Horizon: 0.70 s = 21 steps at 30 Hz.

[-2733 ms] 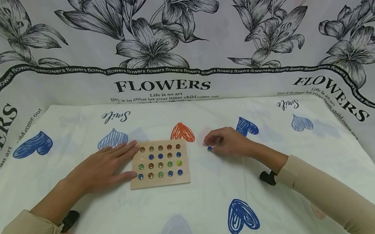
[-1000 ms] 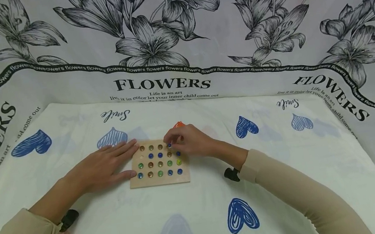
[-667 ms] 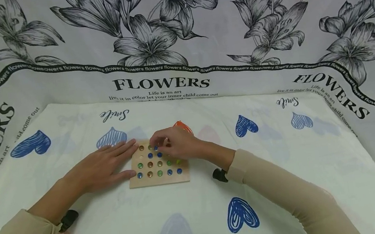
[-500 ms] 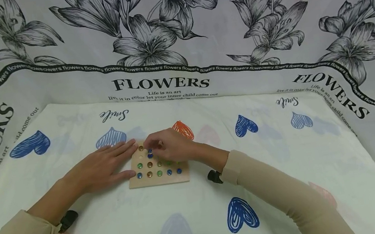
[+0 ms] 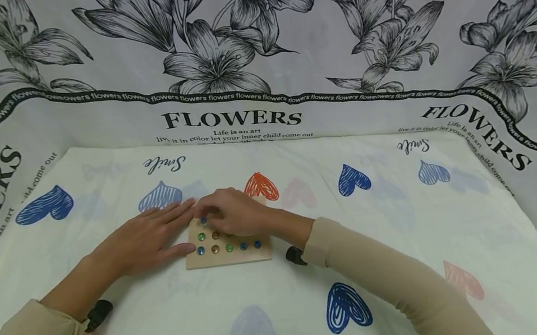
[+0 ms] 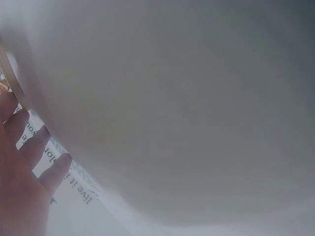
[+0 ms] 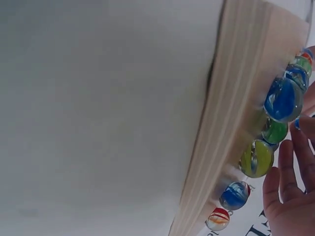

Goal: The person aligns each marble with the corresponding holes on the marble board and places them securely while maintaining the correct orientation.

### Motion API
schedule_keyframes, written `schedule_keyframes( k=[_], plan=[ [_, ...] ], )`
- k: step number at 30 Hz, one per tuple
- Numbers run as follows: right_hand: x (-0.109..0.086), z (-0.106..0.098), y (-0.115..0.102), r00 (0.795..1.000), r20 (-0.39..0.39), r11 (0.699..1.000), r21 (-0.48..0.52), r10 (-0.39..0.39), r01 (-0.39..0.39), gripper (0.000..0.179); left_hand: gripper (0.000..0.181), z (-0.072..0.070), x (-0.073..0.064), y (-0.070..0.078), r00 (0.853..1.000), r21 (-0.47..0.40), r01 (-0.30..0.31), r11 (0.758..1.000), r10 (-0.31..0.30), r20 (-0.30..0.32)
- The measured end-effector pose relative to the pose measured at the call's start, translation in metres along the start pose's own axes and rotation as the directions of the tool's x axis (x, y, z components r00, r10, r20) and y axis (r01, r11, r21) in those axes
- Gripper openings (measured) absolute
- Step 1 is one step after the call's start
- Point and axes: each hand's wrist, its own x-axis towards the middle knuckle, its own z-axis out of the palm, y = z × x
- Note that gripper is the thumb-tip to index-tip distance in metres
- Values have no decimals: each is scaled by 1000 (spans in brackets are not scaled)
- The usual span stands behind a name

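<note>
A flat wooden board (image 5: pixel 229 259) carries rows of coloured glass marbles. My left hand (image 5: pixel 150 239) lies with extended fingers along its left edge. In the left wrist view the fingers of that hand (image 6: pixel 24 162) reach up to the board's edge (image 6: pixel 12 81). Over the board's far left part, my right hand (image 5: pixel 233 211) pinches a blue marble (image 5: pixel 203 221) above the second row's left end. This hand hides most of the two far rows. The right wrist view shows marbles side-on, among them a large blue marble (image 7: pixel 284 100) and a yellow-green marble (image 7: pixel 257 158), with the right hand (image 7: pixel 300 196) behind them.
A white cloth (image 5: pixel 167 328) printed with hearts covers the table under the board. Behind it rises a floral curtain (image 5: pixel 373 114) with a dark lettered band. Dark wrist cameras sit by both cuffs, such as the right camera (image 5: pixel 295 256).
From right of the board, my right hand has carried the blue marble leftward across the far rows to the second row's left end. The left hand has stayed at the board's edge.
</note>
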Motion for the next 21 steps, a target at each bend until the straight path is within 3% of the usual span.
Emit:
schedule_keyframes(
  k=[21],
  plan=[
    [4,4,-2,1000,17,998,-65,20,-19,26,76,-1,1,2,1000,3,-11,1000,11,-6]
  ],
)
